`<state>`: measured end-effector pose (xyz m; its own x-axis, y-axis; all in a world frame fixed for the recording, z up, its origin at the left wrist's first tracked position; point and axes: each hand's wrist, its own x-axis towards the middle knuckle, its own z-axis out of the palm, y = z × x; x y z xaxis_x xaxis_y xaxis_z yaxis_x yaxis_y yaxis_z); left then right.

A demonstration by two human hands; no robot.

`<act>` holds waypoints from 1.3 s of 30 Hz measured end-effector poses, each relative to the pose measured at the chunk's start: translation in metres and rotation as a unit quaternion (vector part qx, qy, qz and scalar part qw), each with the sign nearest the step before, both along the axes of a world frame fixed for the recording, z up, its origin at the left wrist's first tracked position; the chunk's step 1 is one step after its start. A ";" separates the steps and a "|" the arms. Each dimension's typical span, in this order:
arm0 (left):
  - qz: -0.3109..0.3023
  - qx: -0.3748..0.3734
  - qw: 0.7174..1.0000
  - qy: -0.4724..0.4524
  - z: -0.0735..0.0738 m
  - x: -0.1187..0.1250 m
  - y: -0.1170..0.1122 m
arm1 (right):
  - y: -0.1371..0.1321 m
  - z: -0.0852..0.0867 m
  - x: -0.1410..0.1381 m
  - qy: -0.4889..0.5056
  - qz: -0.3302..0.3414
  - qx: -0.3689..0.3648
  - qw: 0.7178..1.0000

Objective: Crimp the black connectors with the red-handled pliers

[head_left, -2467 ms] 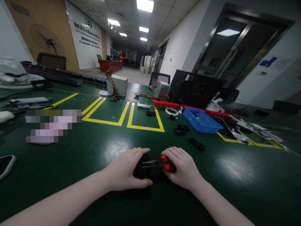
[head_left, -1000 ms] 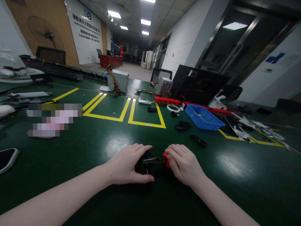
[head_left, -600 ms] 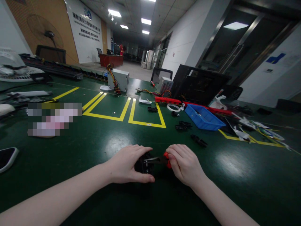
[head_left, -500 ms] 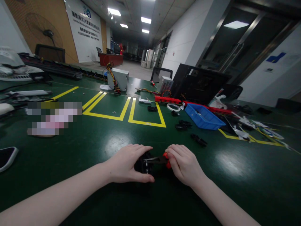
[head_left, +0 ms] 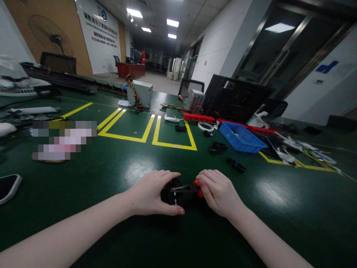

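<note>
My left hand [head_left: 150, 193] is cupped over a small round black part [head_left: 171, 194] that rests on the green table [head_left: 117, 223], fingers curled round its far side. My right hand [head_left: 219, 192] is closed on the red handles of a pair of pliers [head_left: 187, 188]. The pliers' dark jaws point left and reach the black part. Most of the part is hidden under my left hand.
A blue bin [head_left: 240, 138] stands at the right, with small black parts [head_left: 235, 165] in front of it. Yellow tape boxes [head_left: 170, 136] mark the table's middle. A grey power supply [head_left: 141, 94], a black case [head_left: 237, 100] and red strips [head_left: 197, 117] lie farther back. A phone [head_left: 7, 188] lies at the left edge.
My right hand has closed further over the pliers' red handles, hiding most of them. Both hands stay at the black part.
</note>
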<state>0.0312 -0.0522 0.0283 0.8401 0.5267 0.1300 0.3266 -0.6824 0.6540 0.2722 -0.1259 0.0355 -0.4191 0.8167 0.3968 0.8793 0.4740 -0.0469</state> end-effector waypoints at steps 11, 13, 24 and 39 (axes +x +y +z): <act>-0.008 -0.007 1.000 0.005 -0.002 0.000 0.002 | -0.001 -0.001 0.000 0.005 0.011 0.028 1.000; -0.009 -0.010 1.000 0.008 -0.003 0.000 0.003 | -0.001 -0.001 0.000 0.004 0.010 0.025 1.000; -0.019 0.034 0.999 -0.006 0.000 -0.001 -0.002 | 0.000 -0.003 0.000 0.013 -0.002 -0.026 1.000; -0.029 0.032 0.999 0.004 0.002 -0.002 -0.002 | -0.003 0.003 -0.002 -0.005 0.015 0.025 1.000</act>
<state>0.0295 -0.0543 0.0304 0.8696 0.4686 0.1554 0.2906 -0.7402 0.6063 0.2697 -0.1294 0.0383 -0.4480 0.7827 0.4320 0.8645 0.5024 -0.0137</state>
